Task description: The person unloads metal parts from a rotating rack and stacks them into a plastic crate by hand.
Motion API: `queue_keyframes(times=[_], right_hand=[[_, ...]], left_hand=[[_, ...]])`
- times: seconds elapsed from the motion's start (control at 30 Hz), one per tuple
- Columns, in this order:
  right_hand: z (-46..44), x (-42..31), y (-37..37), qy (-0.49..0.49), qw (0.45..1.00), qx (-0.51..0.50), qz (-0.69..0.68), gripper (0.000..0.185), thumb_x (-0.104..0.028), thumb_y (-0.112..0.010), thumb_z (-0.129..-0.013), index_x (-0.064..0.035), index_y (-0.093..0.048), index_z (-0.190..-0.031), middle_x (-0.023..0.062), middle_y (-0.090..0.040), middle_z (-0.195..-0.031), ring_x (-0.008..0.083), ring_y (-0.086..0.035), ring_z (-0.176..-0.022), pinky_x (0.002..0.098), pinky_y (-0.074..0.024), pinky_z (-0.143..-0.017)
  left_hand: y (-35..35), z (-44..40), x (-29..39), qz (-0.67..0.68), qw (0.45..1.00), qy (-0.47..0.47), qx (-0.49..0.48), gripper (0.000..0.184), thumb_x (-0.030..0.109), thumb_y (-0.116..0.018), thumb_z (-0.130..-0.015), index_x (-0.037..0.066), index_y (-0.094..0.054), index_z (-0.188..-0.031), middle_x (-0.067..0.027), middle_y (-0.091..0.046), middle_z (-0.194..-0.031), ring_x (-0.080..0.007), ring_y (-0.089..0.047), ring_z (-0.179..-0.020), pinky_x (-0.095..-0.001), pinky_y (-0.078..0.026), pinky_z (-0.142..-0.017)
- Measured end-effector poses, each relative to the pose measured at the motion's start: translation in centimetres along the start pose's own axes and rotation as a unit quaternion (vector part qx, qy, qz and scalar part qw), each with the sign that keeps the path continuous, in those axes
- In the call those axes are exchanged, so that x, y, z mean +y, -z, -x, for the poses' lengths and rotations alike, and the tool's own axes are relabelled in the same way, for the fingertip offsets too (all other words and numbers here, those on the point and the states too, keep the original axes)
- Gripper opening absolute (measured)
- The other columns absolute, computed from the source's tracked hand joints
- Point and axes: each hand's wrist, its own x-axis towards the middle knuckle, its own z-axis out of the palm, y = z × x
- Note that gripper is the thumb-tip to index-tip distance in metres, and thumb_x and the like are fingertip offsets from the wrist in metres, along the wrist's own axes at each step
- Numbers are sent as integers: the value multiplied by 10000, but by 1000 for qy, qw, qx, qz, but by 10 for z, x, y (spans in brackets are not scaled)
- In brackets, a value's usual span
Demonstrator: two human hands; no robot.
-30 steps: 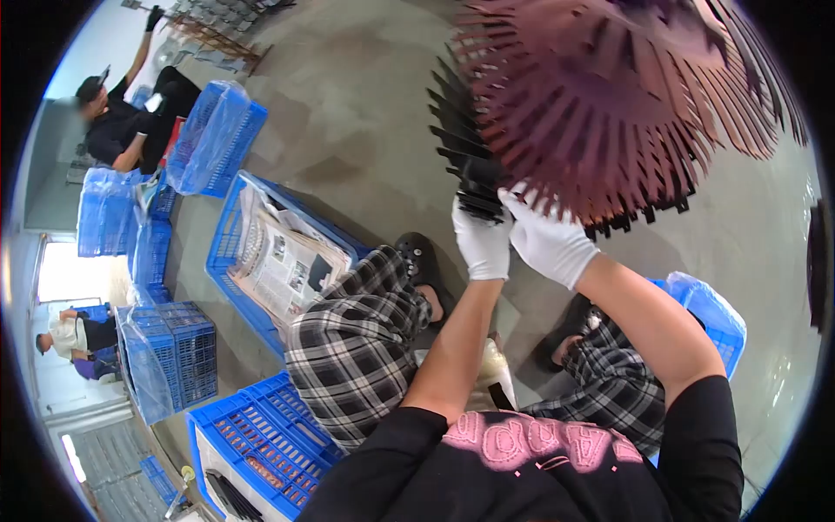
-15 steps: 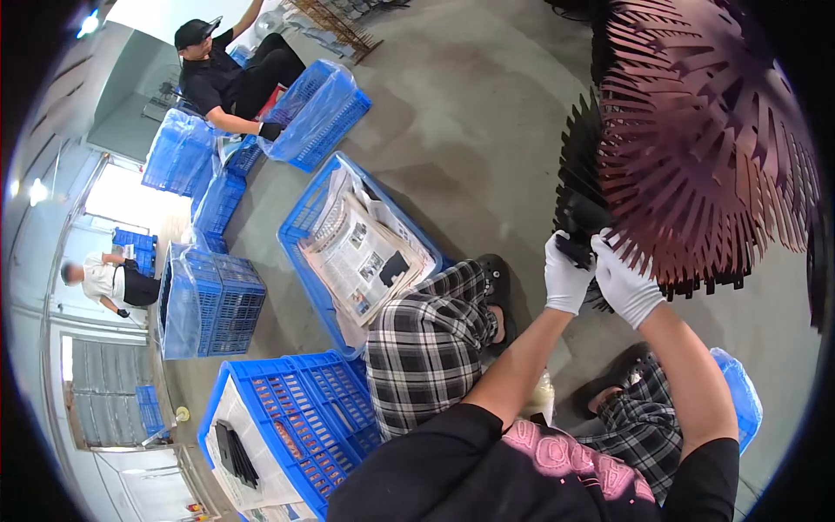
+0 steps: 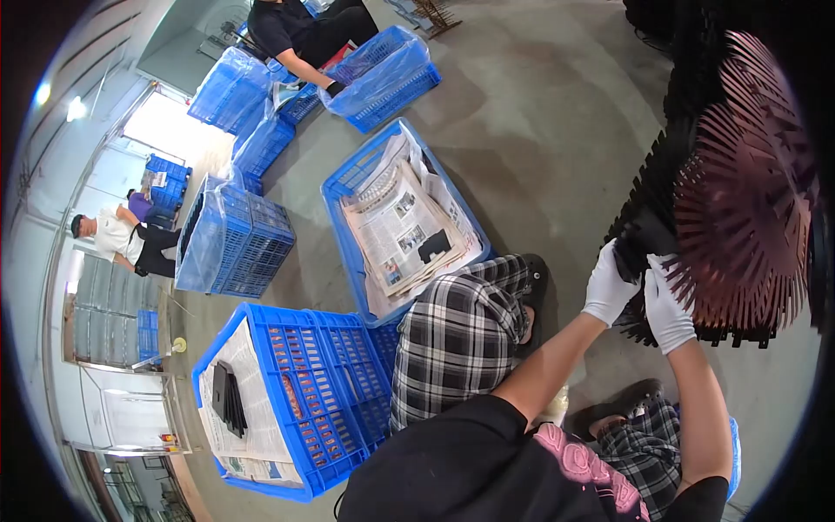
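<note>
My left hand point(image 3: 611, 285), in a white glove, is closed around several black flat pieces point(image 3: 628, 259). Close beside it, my gloved right hand point(image 3: 668, 306) has its fingers bent at the lower left edge of a large rack point(image 3: 739, 200) of fanned, reddish-brown and black strips. What lies between the right fingertips is partly hidden by the strips. More black strips point(image 3: 648, 187) stick out along the rack's left side, just above both hands.
A blue crate point(image 3: 335, 187) holding newspapers and a black piece stands left of my knees. Nearer, stacked blue crates point(image 3: 344, 383) carry newspaper with black flat pieces point(image 3: 228, 398). A seated co-worker point(image 3: 300, 43) handles a plastic-lined crate point(image 3: 396, 96); another person point(image 3: 113, 235) stands far left.
The view has shifted, so the crates, rack and my hands appear farther right. My hands stay at the rack's edge, slightly farther apart. Another person now shows behind the standing one.
</note>
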Motion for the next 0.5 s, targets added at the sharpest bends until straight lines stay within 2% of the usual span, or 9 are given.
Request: queue_keyframes(times=[0.07,0.27,0.5], right_hand=[[3,4,0,5,997,-23,-75,302,-243,-600,-967,-188,-664,-1258,137,-690,-1141,281,-650,-818,344,-539,-690],[4,2,2,-10,999,-30,7,300,-211,-615,-953,-189,-673,-1247,106,-695,-1159,262,-647,-814,323,-537,-689],[-21,8,30,7,995,-9,-99,309,-168,-619,-940,-160,-674,-1245,88,-701,-1130,258,-640,-796,316,-533,-681]], left_hand=[[-2,2,-1,-14,1000,-20,-1,669,167,-754,-728,37,-474,-1322,-191,-664,-1120,-390,-685,-882,-430,-559,-732],[6,-1,7,-22,999,17,-34,690,183,-754,-727,36,-468,-1338,-189,-659,-1143,-403,-674,-919,-423,-556,-754],[-4,1,5,14,1000,6,-15,717,166,-748,-735,40,-446,-1374,-194,-644,-1198,-397,-664,-998,-421,-549,-806]])
